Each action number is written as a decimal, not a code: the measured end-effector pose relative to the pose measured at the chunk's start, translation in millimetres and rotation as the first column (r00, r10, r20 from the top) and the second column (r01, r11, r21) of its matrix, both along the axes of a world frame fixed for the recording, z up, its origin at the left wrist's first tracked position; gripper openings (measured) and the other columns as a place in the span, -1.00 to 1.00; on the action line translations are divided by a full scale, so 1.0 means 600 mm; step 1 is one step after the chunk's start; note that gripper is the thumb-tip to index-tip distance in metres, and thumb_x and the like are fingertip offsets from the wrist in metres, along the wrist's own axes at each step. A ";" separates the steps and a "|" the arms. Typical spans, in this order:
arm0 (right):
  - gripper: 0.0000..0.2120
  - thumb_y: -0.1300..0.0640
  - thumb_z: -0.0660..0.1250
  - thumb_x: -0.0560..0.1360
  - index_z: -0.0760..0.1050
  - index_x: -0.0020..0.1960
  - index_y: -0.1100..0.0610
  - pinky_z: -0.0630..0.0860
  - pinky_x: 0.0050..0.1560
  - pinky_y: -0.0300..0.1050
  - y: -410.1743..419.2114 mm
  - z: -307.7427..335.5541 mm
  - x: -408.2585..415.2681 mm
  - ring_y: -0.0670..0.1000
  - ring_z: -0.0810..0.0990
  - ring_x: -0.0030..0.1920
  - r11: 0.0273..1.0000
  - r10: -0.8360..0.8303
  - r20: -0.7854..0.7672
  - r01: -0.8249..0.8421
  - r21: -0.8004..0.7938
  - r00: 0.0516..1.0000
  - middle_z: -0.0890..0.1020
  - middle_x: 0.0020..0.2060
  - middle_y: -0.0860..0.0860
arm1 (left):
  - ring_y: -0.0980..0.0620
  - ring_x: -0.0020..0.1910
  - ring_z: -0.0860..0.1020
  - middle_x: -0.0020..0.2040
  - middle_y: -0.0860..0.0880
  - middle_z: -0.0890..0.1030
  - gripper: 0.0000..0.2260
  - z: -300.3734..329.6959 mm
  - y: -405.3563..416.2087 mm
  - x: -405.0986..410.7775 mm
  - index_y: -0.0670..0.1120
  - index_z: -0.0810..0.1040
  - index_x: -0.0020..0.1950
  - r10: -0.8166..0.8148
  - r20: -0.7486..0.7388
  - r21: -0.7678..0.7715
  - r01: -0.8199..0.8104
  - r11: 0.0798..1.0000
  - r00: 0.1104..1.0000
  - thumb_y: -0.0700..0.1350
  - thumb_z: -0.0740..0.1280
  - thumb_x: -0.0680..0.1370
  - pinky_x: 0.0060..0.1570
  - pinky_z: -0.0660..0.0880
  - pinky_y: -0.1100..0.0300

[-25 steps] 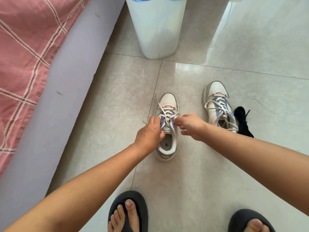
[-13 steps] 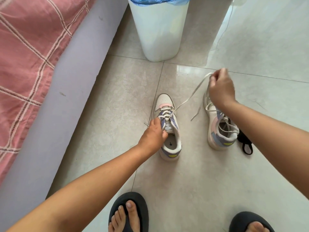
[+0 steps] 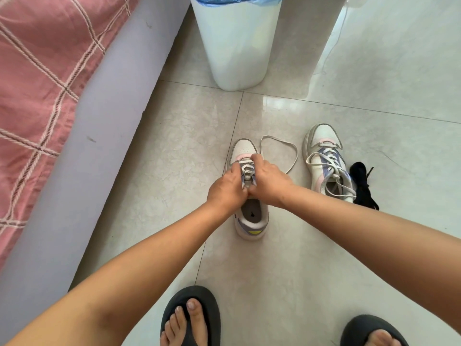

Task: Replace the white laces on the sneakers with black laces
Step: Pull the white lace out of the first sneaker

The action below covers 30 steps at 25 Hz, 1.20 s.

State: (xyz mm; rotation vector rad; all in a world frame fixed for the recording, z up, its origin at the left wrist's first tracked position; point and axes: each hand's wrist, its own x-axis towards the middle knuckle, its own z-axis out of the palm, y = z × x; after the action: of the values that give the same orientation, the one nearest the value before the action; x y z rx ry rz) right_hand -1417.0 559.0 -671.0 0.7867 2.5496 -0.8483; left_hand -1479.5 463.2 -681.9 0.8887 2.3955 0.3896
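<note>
Two white sneakers with pink and purple trim stand on the tiled floor. On the left sneaker (image 3: 250, 218) both hands work at the lacing. My left hand (image 3: 225, 189) grips the sneaker's left side by the eyelets. My right hand (image 3: 268, 181) pinches the white lace (image 3: 279, 146) at the tongue; a freed length of it lies in a loop on the floor to the right. The right sneaker (image 3: 325, 161) stands alone, fully laced in white. A bundle of black laces (image 3: 363, 183) lies against its right side.
A white bin (image 3: 237, 43) with a blue liner stands behind the sneakers. A bed with a pink checked cover (image 3: 37, 71) and grey side runs along the left. My feet in dark sandals (image 3: 190, 318) are at the bottom edge. A thin white cable (image 3: 334, 46) trails at the back.
My right hand, which had pulled a length of white lace up and to the right, has come back down to the left sneaker. The pulled-out lace now lies looped on the floor.
</note>
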 end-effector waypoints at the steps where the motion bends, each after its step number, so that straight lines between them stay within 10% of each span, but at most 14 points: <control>1: -0.54 0.14 0.26 0.47 0.19 0.30 0.18 0.40 0.01 -0.01 0.005 -0.003 0.005 0.20 0.46 0.16 1.000 0.010 0.001 -0.010 0.019 1.000 0.48 0.16 0.16 | -0.20 0.01 0.53 0.07 -0.15 0.54 -0.69 0.001 -0.003 -0.002 -0.16 0.30 0.21 0.007 0.000 0.012 -0.007 1.000 1.000 -0.15 0.26 0.50 -0.18 0.38 0.08; 6: -0.75 0.14 0.24 0.49 0.17 0.04 0.05 0.43 -0.11 0.04 0.072 -0.005 0.063 0.18 0.49 -0.14 0.999 0.005 -0.065 -0.008 -0.053 0.998 0.50 -0.18 0.05 | -0.09 -0.17 0.53 -0.16 0.03 0.52 -0.72 0.009 -0.046 -0.019 -0.04 0.25 0.12 0.115 0.032 0.022 -0.116 0.993 0.993 -0.08 0.27 0.48 -0.28 0.32 0.14; 14: -0.64 0.16 0.23 0.50 0.43 0.27 -0.09 0.29 -0.25 -0.07 0.061 -0.017 0.083 0.14 0.45 0.06 0.898 0.291 -0.074 -0.245 0.365 0.954 0.42 0.04 0.10 | -0.08 0.28 0.33 0.36 -0.07 0.27 -0.63 -0.004 -0.041 -0.003 0.12 0.42 0.32 -0.296 -0.333 -0.088 0.283 0.955 0.895 -0.13 0.22 0.53 0.12 0.25 0.02; 19: -0.67 0.13 0.55 0.13 0.61 -0.12 0.01 0.30 -0.42 -0.13 0.044 -0.030 0.072 0.10 0.52 -0.35 0.727 0.401 0.055 -0.354 0.589 0.915 0.54 -0.26 0.09 | -0.11 0.35 0.24 0.43 -0.10 0.18 -0.68 0.007 -0.010 0.006 0.05 0.41 0.31 -0.437 -0.379 -0.311 0.333 0.890 0.816 -0.10 0.16 0.56 0.29 0.14 -0.12; 24: -0.72 0.09 0.27 0.50 0.41 0.21 -0.01 0.35 -0.05 0.02 0.036 -0.020 0.042 0.13 0.41 0.15 0.810 0.333 0.086 -0.332 0.484 0.939 0.41 0.14 0.11 | 0.00 0.13 0.33 0.12 -0.05 0.27 -0.82 0.004 0.006 -0.007 0.02 0.45 -0.10 0.023 0.164 0.010 -0.025 1.000 0.986 -0.27 0.24 0.46 0.08 0.29 0.18; 27: -0.74 0.07 0.18 0.56 0.38 0.24 -0.02 0.34 0.09 0.06 0.038 -0.005 0.033 0.14 0.31 0.26 0.885 0.265 0.196 -0.319 0.339 0.944 0.33 0.20 0.11 | 0.10 -0.23 0.37 -0.17 -0.01 0.35 -0.67 0.005 -0.005 -0.012 -0.03 0.34 -0.27 0.205 0.669 0.157 -0.406 0.900 0.714 -0.46 0.30 0.42 -0.28 0.36 0.42; 30: -0.77 0.03 0.22 0.55 0.41 0.19 0.01 0.37 0.10 0.04 0.043 -0.005 0.033 0.14 0.31 0.24 0.940 0.223 0.182 -0.261 0.219 0.958 0.34 0.17 0.10 | 0.13 -0.26 0.43 -0.30 0.05 0.43 -0.69 0.017 -0.014 -0.022 0.00 0.33 -0.28 0.212 0.891 0.110 -0.644 0.757 0.402 -0.34 0.36 0.46 -0.19 0.34 0.22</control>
State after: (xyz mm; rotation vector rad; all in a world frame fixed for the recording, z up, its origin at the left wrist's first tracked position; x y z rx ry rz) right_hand -1397.2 584.8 -673.9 0.5611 2.5678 -0.3885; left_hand -1493.0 454.5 -671.9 0.0542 1.5291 1.3084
